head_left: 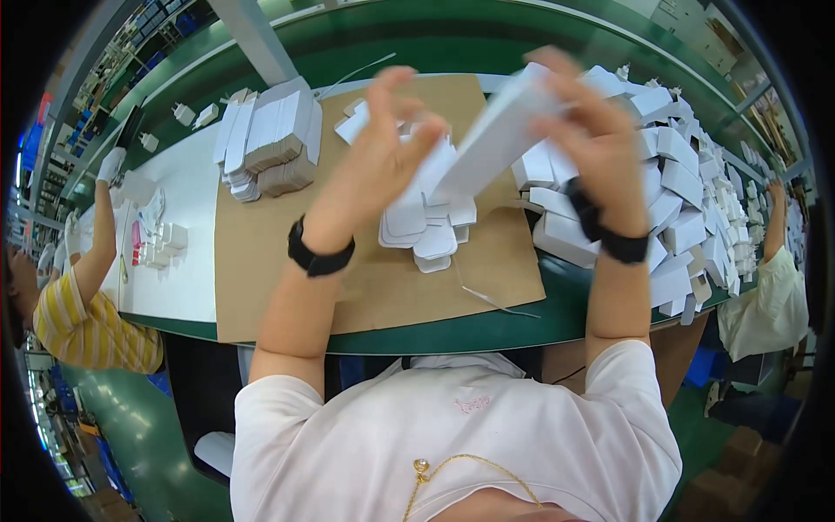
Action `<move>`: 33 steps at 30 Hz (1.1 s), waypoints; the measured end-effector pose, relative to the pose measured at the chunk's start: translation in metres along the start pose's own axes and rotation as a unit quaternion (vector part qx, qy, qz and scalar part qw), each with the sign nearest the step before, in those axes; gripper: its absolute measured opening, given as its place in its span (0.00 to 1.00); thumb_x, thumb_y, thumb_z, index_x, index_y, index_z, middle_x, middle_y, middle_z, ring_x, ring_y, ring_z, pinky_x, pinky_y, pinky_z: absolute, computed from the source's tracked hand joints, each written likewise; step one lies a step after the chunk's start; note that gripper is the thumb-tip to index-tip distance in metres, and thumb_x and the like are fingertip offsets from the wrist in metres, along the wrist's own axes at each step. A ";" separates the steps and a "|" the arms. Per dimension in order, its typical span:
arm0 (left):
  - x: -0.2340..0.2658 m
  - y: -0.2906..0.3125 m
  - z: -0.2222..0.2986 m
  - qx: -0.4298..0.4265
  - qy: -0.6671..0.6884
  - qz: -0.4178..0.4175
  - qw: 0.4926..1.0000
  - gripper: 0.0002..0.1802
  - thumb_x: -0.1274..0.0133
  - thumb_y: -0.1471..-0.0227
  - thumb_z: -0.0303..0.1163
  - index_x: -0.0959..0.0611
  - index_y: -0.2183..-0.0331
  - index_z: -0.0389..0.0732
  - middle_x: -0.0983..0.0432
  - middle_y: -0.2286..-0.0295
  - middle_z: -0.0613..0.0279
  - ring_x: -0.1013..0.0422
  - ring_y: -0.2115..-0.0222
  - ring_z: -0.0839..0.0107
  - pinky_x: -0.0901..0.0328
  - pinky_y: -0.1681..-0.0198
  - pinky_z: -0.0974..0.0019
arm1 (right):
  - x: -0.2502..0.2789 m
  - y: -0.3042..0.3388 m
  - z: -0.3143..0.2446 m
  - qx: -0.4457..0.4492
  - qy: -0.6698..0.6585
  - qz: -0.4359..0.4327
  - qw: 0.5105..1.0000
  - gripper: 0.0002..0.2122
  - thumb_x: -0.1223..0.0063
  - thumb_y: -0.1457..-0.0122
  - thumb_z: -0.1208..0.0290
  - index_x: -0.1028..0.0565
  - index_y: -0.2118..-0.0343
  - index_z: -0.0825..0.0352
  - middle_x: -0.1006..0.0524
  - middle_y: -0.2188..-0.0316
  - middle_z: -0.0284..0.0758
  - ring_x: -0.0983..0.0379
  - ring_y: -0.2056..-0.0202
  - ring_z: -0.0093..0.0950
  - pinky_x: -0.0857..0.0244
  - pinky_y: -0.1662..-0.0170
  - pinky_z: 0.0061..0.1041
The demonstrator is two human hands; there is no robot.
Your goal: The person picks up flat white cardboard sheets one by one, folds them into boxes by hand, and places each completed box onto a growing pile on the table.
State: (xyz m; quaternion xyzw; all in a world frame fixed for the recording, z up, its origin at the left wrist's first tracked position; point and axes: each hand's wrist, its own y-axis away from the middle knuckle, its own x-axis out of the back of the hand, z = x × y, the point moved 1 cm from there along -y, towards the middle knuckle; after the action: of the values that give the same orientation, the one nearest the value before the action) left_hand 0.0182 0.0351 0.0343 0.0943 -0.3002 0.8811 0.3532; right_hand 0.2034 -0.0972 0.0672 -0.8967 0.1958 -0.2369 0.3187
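My right hand (596, 130), smeared by motion, grips a long white paper box (500, 130) near its upper end. The box is held tilted above the cardboard sheet (287, 278), its lower end toward the middle. My left hand (383, 143) is raised to the left of the box, apart from it, fingers spread and nothing in them. Below and between the hands lies a loose bunch of flat white cartons (424, 230) with rounded flaps. I wear a black band on each wrist.
Stacked flat cartons (274, 135) stand at the back left. A large heap of folded white boxes (670, 191) fills the right side. White plug adapters (165, 244) sit on the white surface at left. Co-workers work at both sides; a pale strip (500, 304) lies near the front edge.
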 end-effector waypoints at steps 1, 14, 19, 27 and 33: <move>0.008 -0.001 -0.020 0.005 0.000 0.006 1.000 0.39 0.42 0.56 0.44 0.44 0.51 0.34 0.28 0.67 0.49 0.29 0.68 0.58 0.34 0.65 0.62 | 0.026 -0.002 -0.005 -0.018 0.117 0.117 0.986 0.17 0.44 0.52 0.77 0.26 0.56 0.63 0.25 0.61 0.32 0.30 0.71 0.17 0.36 0.66 0.15; 0.037 -0.011 -0.096 0.134 -0.368 0.002 0.920 0.47 0.40 0.71 0.60 0.27 0.59 0.26 0.28 0.65 0.40 0.32 0.60 0.52 0.36 0.58 0.60 | 0.030 -0.005 0.014 -0.030 0.288 0.075 0.954 0.10 0.43 0.50 0.69 0.22 0.63 0.61 0.23 0.64 0.31 0.31 0.73 0.18 0.37 0.69 0.15; 0.033 -0.011 -0.106 0.252 -0.301 0.038 0.919 0.43 0.44 0.64 0.56 0.29 0.59 0.26 0.26 0.68 0.41 0.29 0.65 0.53 0.35 0.62 0.60 | 0.005 0.001 0.018 -0.037 0.255 -0.013 0.966 0.10 0.45 0.51 0.73 0.23 0.64 0.64 0.22 0.69 0.32 0.30 0.72 0.19 0.38 0.69 0.15; 0.036 -0.006 -0.110 0.198 0.090 0.258 0.941 0.27 0.46 0.58 0.24 0.40 0.56 0.32 0.30 0.80 0.58 0.30 0.78 0.70 0.34 0.76 0.73 | -0.005 -0.002 0.009 -0.086 0.204 0.005 0.975 0.09 0.46 0.50 0.74 0.22 0.64 0.66 0.22 0.74 0.32 0.30 0.74 0.17 0.36 0.69 0.15; 0.006 0.006 0.007 -0.027 -0.079 0.084 0.993 0.27 0.48 0.59 0.20 0.37 0.55 0.38 0.29 0.81 0.60 0.30 0.79 0.67 0.36 0.76 0.67 | -0.027 0.001 -0.002 -0.053 0.056 0.007 0.997 0.26 0.47 0.47 0.74 0.40 0.44 0.62 0.32 0.52 0.45 0.29 0.64 0.23 0.34 0.62 0.18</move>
State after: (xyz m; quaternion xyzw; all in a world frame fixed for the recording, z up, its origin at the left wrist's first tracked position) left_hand 0.0095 0.0311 0.0395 0.1288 -0.3575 0.8889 0.2557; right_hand 0.1806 -0.0854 0.0597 -0.8963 0.2316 -0.2736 0.2611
